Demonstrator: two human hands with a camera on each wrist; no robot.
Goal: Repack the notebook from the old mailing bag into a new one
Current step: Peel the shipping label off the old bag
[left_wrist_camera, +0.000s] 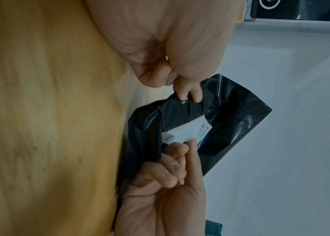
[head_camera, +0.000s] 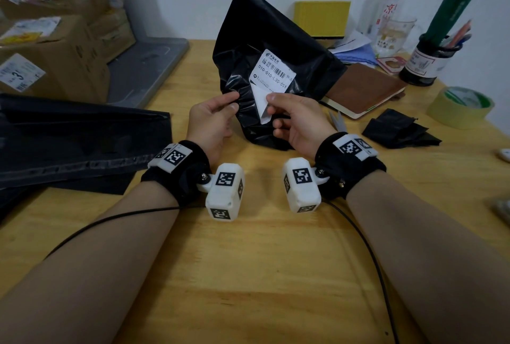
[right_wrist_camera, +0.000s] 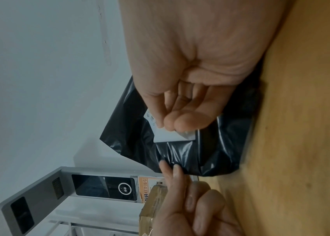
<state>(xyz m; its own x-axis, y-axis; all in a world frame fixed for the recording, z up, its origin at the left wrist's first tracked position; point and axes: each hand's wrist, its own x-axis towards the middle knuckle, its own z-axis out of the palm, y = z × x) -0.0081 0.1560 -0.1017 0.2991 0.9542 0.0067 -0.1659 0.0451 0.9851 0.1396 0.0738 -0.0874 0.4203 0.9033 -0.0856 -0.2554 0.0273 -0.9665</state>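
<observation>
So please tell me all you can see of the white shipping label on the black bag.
The white shipping label is paper-like, printed with a barcode and the number 010-010-L30-551. It sticks to the crumpled black mailing bag, held upright over the table. Its lower corner is peeled up, pinched by the right hand; the left hand grips the bag beside it.

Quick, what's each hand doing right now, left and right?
Left hand: pinching the black mailing bag.
Right hand: pinching the lifted corner of the white shipping label.
</observation>
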